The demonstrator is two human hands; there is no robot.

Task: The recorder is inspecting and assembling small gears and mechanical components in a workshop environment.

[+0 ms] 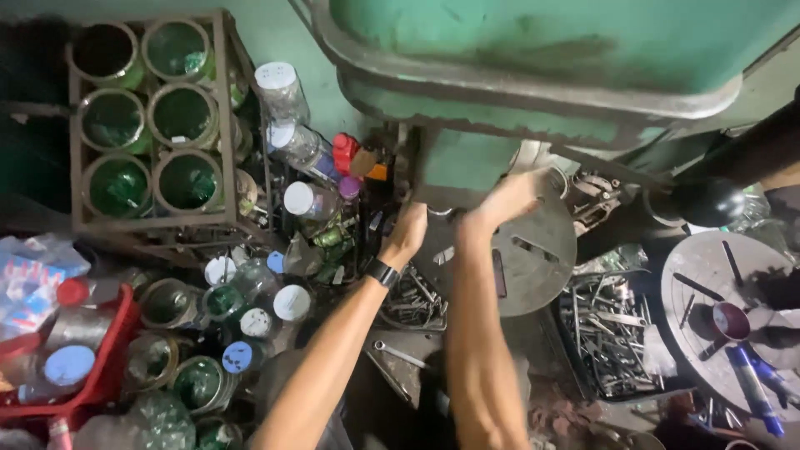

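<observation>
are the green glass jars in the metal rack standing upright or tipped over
Upright. The green jars stand in the metal rack with their round mouths facing straight up at the head camera, one per cell, none leaning.

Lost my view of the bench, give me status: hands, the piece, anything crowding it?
Left hand at round slotted metal table edge, grip hidden. Right hand open on top. Bottles close left, tool tray below.

Both bare forearms stretched far, up centre of scene, nearly parallel. Left hand (406, 236) curled, knuckles up, dark band at wrist. Right hand (510, 197) further right, blurred, fingers bent; grip unclear.
</observation>
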